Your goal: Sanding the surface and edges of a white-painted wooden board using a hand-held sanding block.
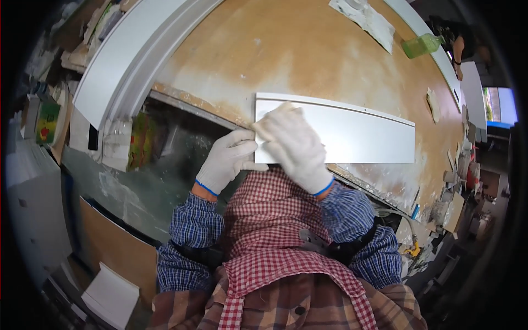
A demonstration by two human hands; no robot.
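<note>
A long white panel [352, 132], with a groove along its far edge, lies on the brown worktable. My left hand [228, 159], in a white knit glove with a blue cuff, grips the panel's left end, its thumb by the near corner and its fingers at the end edge. On the panel's left part rests my right hand [300, 146], gloved alike and slightly blurred. Bunched under its fingers is a beige cloth [283, 113], pressed against the white face. Its exact kind is hard to make out, and the glove covers most of it.
The brown worktable [231, 55] carries a white sheet [368, 22], a green clear bottle [422, 45] and a scrap [433, 105]. Long white profiles [132, 55] lie at the left. A person's arm [458, 58] shows at the far right. Boards [118, 242] stand at lower left.
</note>
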